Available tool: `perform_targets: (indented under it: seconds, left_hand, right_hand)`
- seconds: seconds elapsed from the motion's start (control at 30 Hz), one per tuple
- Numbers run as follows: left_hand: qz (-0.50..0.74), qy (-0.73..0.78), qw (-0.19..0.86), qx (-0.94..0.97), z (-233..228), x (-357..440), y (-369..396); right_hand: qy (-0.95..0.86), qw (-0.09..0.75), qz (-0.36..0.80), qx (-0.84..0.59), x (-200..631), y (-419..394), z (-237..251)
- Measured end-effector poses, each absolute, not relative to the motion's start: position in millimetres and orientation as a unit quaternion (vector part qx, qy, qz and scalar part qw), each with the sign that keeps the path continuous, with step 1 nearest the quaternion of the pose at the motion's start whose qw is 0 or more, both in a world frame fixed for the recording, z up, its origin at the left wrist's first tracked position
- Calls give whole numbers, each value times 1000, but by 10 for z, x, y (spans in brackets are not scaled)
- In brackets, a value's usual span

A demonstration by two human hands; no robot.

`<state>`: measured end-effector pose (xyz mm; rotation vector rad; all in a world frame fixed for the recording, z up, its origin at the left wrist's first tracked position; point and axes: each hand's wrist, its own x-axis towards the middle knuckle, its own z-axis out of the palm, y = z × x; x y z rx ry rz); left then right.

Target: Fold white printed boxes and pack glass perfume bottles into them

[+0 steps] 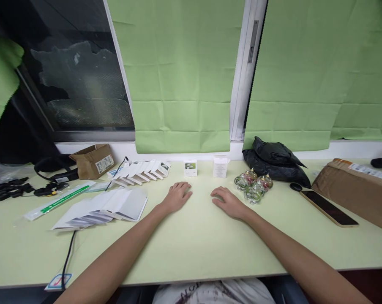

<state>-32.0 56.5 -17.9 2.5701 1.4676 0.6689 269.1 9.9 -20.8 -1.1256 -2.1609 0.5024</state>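
Left hand: the left hand [177, 196] lies palm down on the pale green bench [191, 245], fingers loosely spread, its grip slack and holding nothing.
Right hand: the right hand [227, 202] also lies flat on the bench, just right of the left hand and apart from it, grip loose and empty.
Small printed box: a small white box with a green picture [190, 167] stands upright behind the left hand, near the window ledge, touched by neither hand.
Plain box: a plain white carton [220, 167] stands just right of the printed box, behind the right hand.
Glass ornaments: a cluster of clear glass trinkets [253, 184] sits just right of the right hand, not touching it.
Flat cartons, near: a fanned stack of flattened white cartons [107, 207] lies left of the left hand.
Flat cartons, far: a second fanned row of folded cartons [143, 170] lies behind that stack, left of the printed box.
Phone: a dark phone [328, 207] lies face up, right of the trinkets.
Black bag: a crumpled black plastic bag [275, 159] rests behind the trinkets, against the ledge.
Brown parcel: a brown cardboard parcel [357, 190] lies right of the phone.
Small brown box: an open brown box [93, 160] stands left of the far cartons.
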Motion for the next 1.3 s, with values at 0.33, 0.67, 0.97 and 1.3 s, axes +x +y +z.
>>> perform_targets:
  seconds: [0.33, 0.67, 0.97, 1.3]
  left_hand:
    - [213, 480, 64, 849, -195, -357, 577]
    - [210, 476, 71, 851, -206, -371, 579]
    - [216, 467, 63, 855, -240, -404, 623]
    - [218, 466, 66, 855, -267, -417, 635]
  right_hand:
    - [-828, 322, 190, -417, 2697, 107, -205]
    - [-829, 324, 191, -414, 2698, 114, -201]
    - [-793, 374, 190, -441, 2724, 217, -290]
    - [-775, 400, 171, -457, 2712, 248, -334]
